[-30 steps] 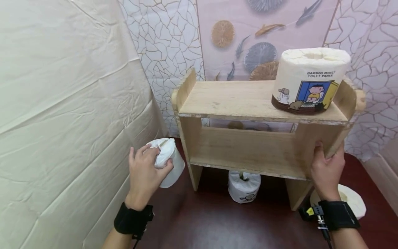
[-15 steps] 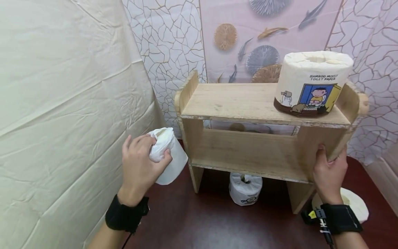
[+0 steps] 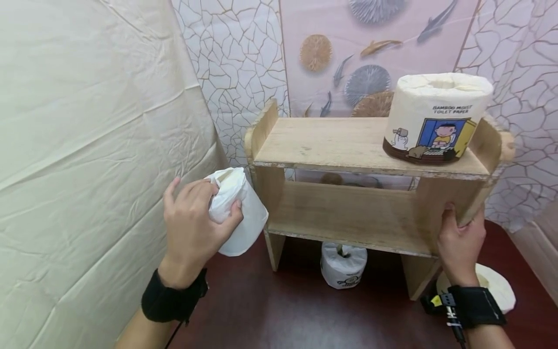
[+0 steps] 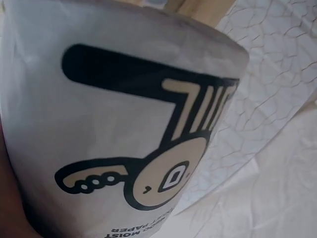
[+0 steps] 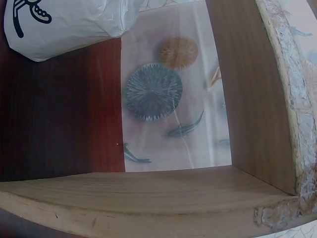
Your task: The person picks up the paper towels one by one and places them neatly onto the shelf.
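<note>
My left hand [image 3: 189, 228] grips a white-wrapped toilet roll [image 3: 246, 220] by its top end, thumb on the near side. The roll is tilted, in the air beside the left panel of a small wooden shelf [image 3: 331, 145]. A printed cartoon covers the wrapper [image 4: 109, 119] in the left wrist view. On the shelf's right side panel [image 3: 477, 201], my right hand [image 3: 462, 247] holds the front edge, thumb inside. A larger cream toilet roll [image 3: 418, 106] stands upright on the top board at the right. The right wrist view shows the shelf's wood, not the hand.
Under the lower board, another white-wrapped toilet roll [image 3: 344, 266] stands on the dark red tabletop [image 3: 301, 320]. A cream roll [image 3: 501, 288] lies partly behind my right wrist. Beige cloth [image 3: 109, 169] closes off the left; a patterned backdrop [image 3: 244, 63] hangs behind.
My left hand has lifted the white roll slightly, and the roll tilts more, its lower end swinging toward the shelf. The right hand keeps its hold on the side panel.
</note>
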`<state>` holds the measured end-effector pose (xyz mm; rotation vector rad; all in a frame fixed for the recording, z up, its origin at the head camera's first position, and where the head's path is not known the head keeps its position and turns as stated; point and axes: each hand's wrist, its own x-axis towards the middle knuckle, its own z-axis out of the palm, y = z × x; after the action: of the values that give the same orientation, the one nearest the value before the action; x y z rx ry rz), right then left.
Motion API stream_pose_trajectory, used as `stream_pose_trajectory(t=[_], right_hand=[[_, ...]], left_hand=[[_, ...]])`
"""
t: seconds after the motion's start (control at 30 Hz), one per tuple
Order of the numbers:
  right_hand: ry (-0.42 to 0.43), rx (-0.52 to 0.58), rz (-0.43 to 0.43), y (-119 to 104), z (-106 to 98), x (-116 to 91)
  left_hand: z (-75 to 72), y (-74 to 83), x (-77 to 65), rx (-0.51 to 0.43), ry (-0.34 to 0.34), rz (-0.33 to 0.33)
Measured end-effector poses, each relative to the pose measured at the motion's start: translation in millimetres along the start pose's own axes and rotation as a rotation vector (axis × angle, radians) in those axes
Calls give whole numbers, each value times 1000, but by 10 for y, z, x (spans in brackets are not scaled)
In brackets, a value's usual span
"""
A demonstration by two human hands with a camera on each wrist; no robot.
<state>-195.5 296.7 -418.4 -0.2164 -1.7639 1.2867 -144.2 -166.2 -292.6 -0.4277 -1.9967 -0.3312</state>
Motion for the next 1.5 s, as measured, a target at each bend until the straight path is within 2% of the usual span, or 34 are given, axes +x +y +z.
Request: stream_pose_trajectory(t=[0.2,0.33,0.5,0.73,0.97,1.2,1.5], right_hand=[[-17,-45,47,21,-28,-59],[-20,-15,26,41,-47,-67],[-24,21,5,16,11,-63],[-16,14,5,-8,94,-147],[-3,20,-15,0,37,-131],[19,30,-34,-9,10,-77],[1,36,-49,-20,-24,-38]], left_hand=[[-66,110,87,12,-12,17],[-76,179,119,16,-31,37],[-108,230,193,27,-21,67],[-174,276,305,39,-37,111],[-173,379,466,67,-38,158],[-208,522,670,114,3,182],[-156,717,925,165,14,267]])
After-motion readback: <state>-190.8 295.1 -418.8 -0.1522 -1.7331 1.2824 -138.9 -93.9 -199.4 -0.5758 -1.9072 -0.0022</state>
